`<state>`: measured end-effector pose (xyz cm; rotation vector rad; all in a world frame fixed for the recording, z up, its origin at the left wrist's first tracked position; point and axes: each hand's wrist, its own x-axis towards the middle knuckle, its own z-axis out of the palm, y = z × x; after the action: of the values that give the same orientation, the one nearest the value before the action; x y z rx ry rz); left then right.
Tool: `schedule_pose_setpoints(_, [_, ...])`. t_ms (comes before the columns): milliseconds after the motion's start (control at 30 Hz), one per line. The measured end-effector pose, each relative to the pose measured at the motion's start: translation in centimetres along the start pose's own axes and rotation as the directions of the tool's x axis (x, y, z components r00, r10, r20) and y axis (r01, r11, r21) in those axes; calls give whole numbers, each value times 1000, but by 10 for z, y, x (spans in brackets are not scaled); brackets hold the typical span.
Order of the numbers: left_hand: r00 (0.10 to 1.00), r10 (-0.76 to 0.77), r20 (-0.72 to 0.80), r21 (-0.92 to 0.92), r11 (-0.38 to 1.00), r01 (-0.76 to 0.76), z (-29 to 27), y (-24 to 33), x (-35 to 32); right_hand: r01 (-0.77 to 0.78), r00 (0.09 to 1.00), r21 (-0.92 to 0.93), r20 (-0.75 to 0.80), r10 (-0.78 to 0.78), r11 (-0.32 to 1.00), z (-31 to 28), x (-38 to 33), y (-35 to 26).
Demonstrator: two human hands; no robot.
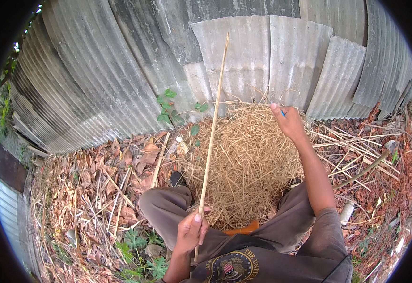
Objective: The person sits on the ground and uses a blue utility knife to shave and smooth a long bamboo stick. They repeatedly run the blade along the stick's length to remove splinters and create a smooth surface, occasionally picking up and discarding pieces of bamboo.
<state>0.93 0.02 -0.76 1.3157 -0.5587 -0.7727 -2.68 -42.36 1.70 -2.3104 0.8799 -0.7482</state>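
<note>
A long, slender, pale wooden stick (214, 127) slants over a heap of dry, straw-coloured strips (248, 160).
The left hand (192, 230) grips the stick's lower part by the heap's near left side; near the heap's far right edge, the right hand (288, 121) is curled around a small, mostly hidden blue object (283, 113). Grey corrugated sheets (234, 56) stand behind the heap.

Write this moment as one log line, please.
left hand: holds long pale stick | right hand: holds small blue item, type unclear | straw-coloured heap: between legs
</note>
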Motion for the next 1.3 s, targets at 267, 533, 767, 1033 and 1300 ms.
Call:
schedule_pose_setpoints(267, [999,2,48,-284,959,11,66,28,97,675,738,23,-21,-674,738,35,-73,-75])
schedule_pose_setpoints(533, [983,145,117,381,907,-179,67,52,92,710,702,-39,-39,-711,703,40,-67,-65])
schedule_pose_setpoints(767, [980,162,115,407,892,-195,61,42,98,740,658,-120,-75,-749,662,43,-55,-63])
schedule_pose_setpoints(1033, [976,65,210,224,968,-112,69,23,60,-9,999,-105,-47,4,994,15,17,-12])
schedule_pose_setpoints(1300, [998,-27,48,-160,987,35,50,30,86,540,806,1,286,-517,842,58,-86,-96])
